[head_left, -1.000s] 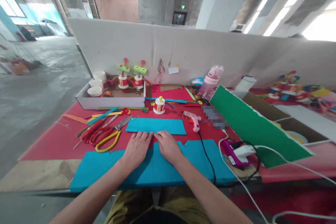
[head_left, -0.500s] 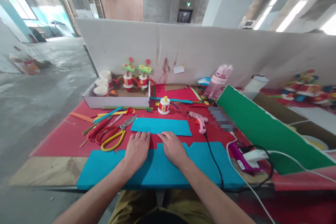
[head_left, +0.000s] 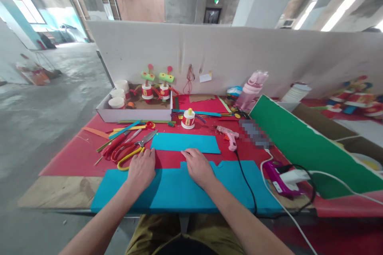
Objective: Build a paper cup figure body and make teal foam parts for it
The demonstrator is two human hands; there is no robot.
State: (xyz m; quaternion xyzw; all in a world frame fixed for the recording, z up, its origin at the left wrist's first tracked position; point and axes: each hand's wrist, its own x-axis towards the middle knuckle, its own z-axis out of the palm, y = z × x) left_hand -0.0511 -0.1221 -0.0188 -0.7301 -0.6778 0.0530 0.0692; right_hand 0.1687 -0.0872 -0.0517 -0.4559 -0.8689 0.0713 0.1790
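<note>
A blue paper strip (head_left: 185,142) lies on the red table covering in front of me. My left hand (head_left: 142,169) rests palm down, fingers stretched forward, at the strip's near left corner and beside the scissors (head_left: 148,137). These have metal blades and red and yellow handle loops. On the strip's near edge, the thumb and curled fingers of my right hand (head_left: 199,167) close over the paper. Beneath both wrists is a larger blue sheet (head_left: 170,195) with a notched far edge. Beyond the strip stands a paper-cup figure (head_left: 188,119) with coiled arms.
To the right lie a pink glue gun (head_left: 229,136), a purple power strip (head_left: 279,181) with cables, and a green panel (head_left: 302,147). A white box (head_left: 134,115) at the back left holds cups and two finished figures. A pink bottle (head_left: 251,89) stands behind.
My left hand has slid left along the strip's near edge, toward the scissors. My right hand stays at nearly the same place on the edge.
</note>
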